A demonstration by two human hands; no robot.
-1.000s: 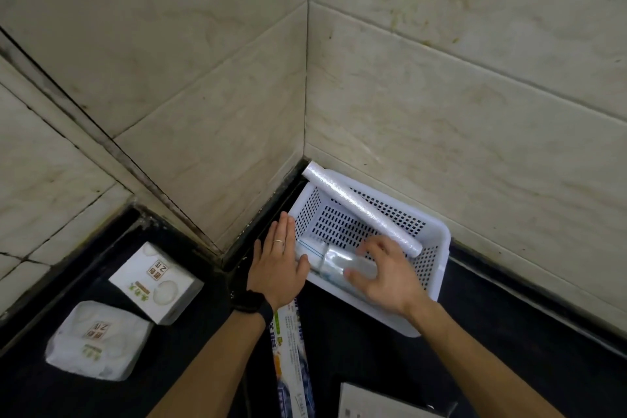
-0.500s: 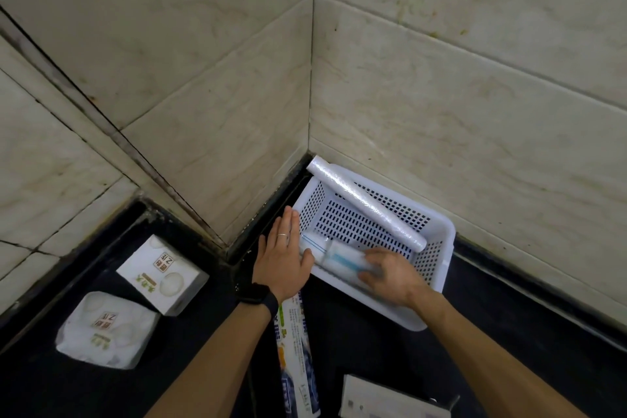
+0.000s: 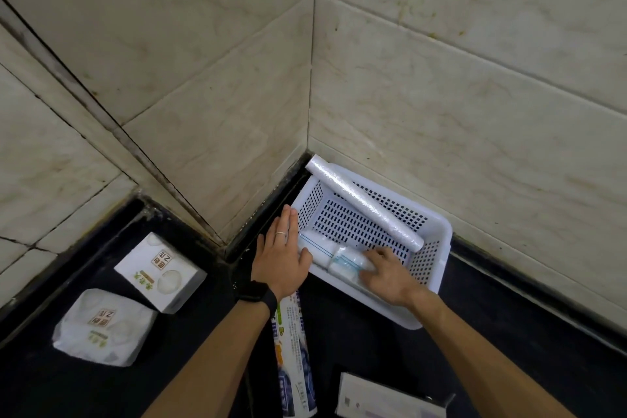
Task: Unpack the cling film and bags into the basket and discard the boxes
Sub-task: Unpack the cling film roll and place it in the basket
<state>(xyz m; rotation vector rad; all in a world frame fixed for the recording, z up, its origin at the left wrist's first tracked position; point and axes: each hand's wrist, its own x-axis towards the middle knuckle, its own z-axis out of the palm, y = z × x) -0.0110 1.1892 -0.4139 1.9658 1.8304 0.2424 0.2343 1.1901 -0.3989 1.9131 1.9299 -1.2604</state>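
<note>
A white perforated plastic basket (image 3: 428,285) sat right of centre in the frame, tucked into the corner where two marbled beige tiled walls (image 3: 441,85) met a black countertop (image 3: 373,346). A long roll of clear cling film (image 3: 364,203) lay slantwise across the basket, its upper end propped on the rim at the corner and its lower end down inside near the right wall. Two short white rolls of bags sat along the basket's near side: one with thin blue lines (image 3: 314,246) to the left, and another with a pale blue band (image 3: 346,265) just beside it. The right hand (image 3: 388,276) reached into the basket with its fingers curled down onto the banded roll, resting on it rather than plainly clamped. The left hand (image 3: 283,256), wearing a ring and a dark wristband, lay flat with fingers spread loosely against the basket's left rim, gripping nothing. Below the left wrist a long printed cardboard box (image 3: 293,360) pointed toward the bottom of the frame, and a flat white box (image 3: 380,399) showed at the bottom edge. At lower left lay two white packets with green print, one squared (image 3: 159,270) and one rumpled (image 3: 101,327).
</note>
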